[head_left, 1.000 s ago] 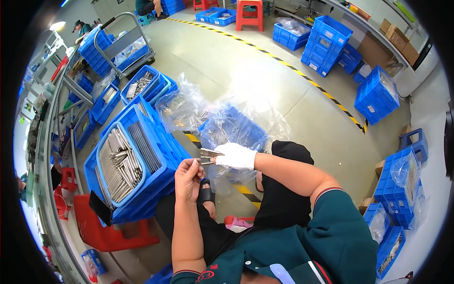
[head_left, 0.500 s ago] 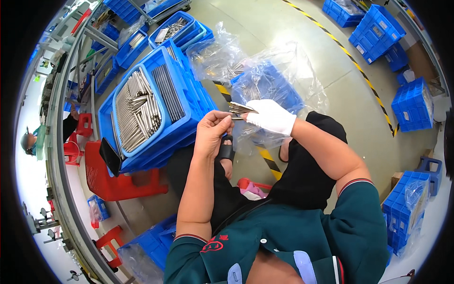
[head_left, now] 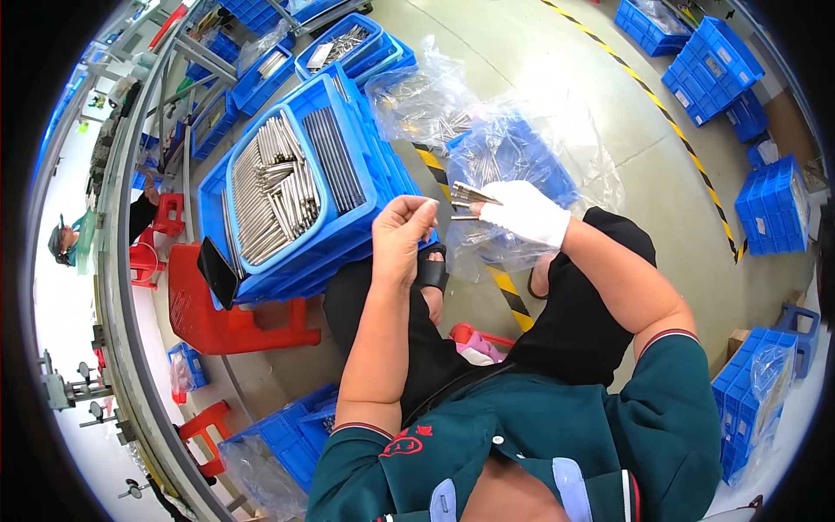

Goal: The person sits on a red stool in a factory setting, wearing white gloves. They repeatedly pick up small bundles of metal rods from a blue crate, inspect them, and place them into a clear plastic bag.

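My right hand [head_left: 526, 213], in a white glove, is closed around a small bunch of shiny metal rods [head_left: 470, 193] whose ends point left. Just left of those ends is my bare left hand [head_left: 402, 239], its fingers curled and the thumb pressed to the index finger. Whether anything sits in that pinch is too small to tell. Left of both hands, a light-blue tub [head_left: 329, 209] holds many silvery rods [head_left: 261, 196], some stacked crosswise. Darker rods [head_left: 334, 161] stand in a row beside it, inside the top blue crate [head_left: 370, 209].
The crate stack rests by a red plastic stool [head_left: 209, 304]. Ahead of my knees, clear plastic bags [head_left: 417, 96] of rods lie on the floor and over a blue crate [head_left: 531, 157]. More blue crates [head_left: 770, 209] stand at right. Another person [head_left: 65, 239] is at far left.
My left hand has come away from the rods, leaving a gap between the hands. The right hand still holds the bunch. The whole view has shifted slightly.
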`<control>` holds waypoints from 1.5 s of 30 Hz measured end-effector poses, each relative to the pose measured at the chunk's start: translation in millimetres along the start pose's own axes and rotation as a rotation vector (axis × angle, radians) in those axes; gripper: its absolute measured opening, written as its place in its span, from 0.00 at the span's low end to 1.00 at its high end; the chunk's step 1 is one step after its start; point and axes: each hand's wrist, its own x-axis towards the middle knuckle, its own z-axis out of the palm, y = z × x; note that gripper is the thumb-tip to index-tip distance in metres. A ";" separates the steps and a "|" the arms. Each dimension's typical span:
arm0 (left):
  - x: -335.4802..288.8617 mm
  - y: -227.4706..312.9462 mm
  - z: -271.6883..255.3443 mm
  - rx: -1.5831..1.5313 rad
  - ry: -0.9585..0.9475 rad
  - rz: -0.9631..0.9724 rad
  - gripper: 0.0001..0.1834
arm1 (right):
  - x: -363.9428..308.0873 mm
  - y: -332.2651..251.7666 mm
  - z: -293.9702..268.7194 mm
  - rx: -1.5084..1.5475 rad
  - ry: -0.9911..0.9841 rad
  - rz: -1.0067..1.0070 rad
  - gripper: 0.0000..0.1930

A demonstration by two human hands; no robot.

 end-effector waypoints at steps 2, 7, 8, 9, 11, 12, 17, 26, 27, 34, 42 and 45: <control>-0.4 -2.1 3.8 0.001 0.001 -0.034 0.09 | -1.9 -2.5 7.2 -0.024 0.001 0.011 0.20; -1.9 -4.2 7.4 0.024 -0.020 -0.089 0.09 | -0.2 -8.2 8.4 -0.080 -0.003 0.011 0.20; -1.9 -4.4 8.0 0.032 -0.022 -0.098 0.09 | -0.4 -6.8 9.7 -0.113 0.019 -0.019 0.20; -1.8 -4.6 7.9 0.033 -0.023 -0.098 0.09 | -0.8 -6.3 10.6 -0.145 0.041 -0.048 0.19; -1.8 -5.5 6.5 0.034 -0.022 -0.097 0.10 | -2.5 -10.8 12.3 -0.182 0.076 -0.035 0.19; -2.3 -5.6 7.7 0.057 0.002 -0.091 0.10 | -3.6 -13.7 13.5 -0.201 0.094 -0.029 0.18; -3.9 -11.4 14.5 0.080 0.070 -0.050 0.09 | -5.5 -19.9 20.4 -0.321 0.164 0.009 0.16; -3.3 -2.6 9.9 0.034 0.138 0.091 0.09 | -3.1 -0.8 14.2 -0.064 0.069 0.062 0.21; -3.0 -3.9 10.1 0.027 0.108 0.056 0.09 | -3.6 0.2 13.8 -0.033 0.047 0.086 0.21; -1.2 -13.3 11.7 0.043 -0.021 -0.105 0.10 | -8.7 -0.2 16.2 -0.021 -0.064 0.136 0.22; 24.2 -8.1 35.2 0.123 -0.046 -0.041 0.11 | -8.8 6.3 -3.9 -0.027 0.158 -0.031 0.17; 26.8 3.6 45.6 0.104 -0.083 0.016 0.10 | -9.8 -5.5 -22.0 0.122 0.084 0.131 0.16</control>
